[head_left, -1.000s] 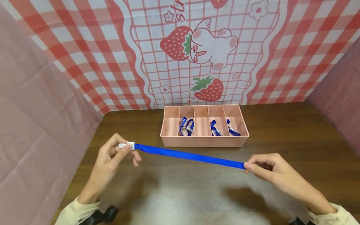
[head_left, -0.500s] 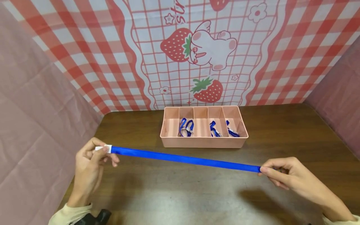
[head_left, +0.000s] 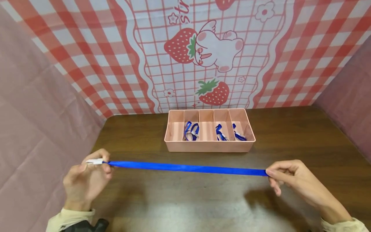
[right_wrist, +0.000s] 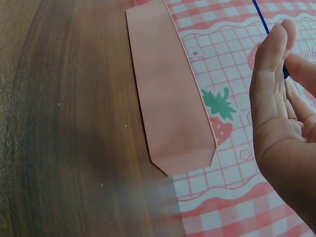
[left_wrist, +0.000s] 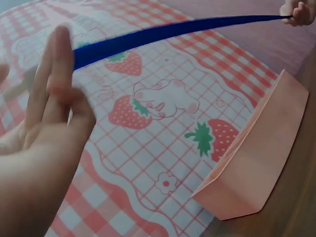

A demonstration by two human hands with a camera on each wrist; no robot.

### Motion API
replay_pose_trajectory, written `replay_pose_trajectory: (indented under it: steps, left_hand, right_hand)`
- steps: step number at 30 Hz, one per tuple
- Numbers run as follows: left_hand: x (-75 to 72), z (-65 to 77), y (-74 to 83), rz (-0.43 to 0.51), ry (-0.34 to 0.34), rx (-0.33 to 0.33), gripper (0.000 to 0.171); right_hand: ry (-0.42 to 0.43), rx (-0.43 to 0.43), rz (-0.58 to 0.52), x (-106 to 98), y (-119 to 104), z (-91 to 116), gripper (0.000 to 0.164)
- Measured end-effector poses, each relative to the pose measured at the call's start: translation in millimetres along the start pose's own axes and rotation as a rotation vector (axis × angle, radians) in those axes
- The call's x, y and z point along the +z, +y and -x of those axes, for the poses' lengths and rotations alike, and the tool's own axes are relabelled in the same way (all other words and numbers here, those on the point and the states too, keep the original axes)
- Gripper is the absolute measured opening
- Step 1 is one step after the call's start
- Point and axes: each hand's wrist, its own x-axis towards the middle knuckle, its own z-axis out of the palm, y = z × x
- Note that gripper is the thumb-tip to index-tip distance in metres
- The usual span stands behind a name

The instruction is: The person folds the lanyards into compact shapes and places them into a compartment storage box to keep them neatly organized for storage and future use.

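Observation:
A blue lanyard stretches nearly level between the two hands, above the table. At its left end is a white clip with a metal part, held by the fingers of my left hand. My right hand pinches the other end of the strap between thumb and forefinger. In the left wrist view the strap runs taut from the left fingers to the far right hand. The right wrist view shows little of the strap, mostly hidden behind the right hand.
Behind the lanyard, a pink divided box stands at the back of the wooden table. Three of its compartments hold folded blue lanyards. A strawberry-print cloth hangs behind, with pink cloth at the sides.
Both hands have moved apart, drawing the lanyard out longer. My left hand has gone left and slightly down, and its fingers have turned around the clip.

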Motion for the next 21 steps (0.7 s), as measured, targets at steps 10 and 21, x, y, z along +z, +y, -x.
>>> replay_pose_trajectory:
  steps: [10, 21]
  left_hand:
    - [3.1, -14.0, 2.2, -0.170, -0.004, -0.018, 0.029]
    - [-0.4, -14.2, -8.1, -0.193, -0.094, -0.056, 0.033]
  right_hand:
    - [0.029, 0.040, -0.044, 0.6, 2.5, -0.8, 0.025]
    - [-0.027, -0.055, -0.138, -6.1, 6.2, 3.8, 0.036]
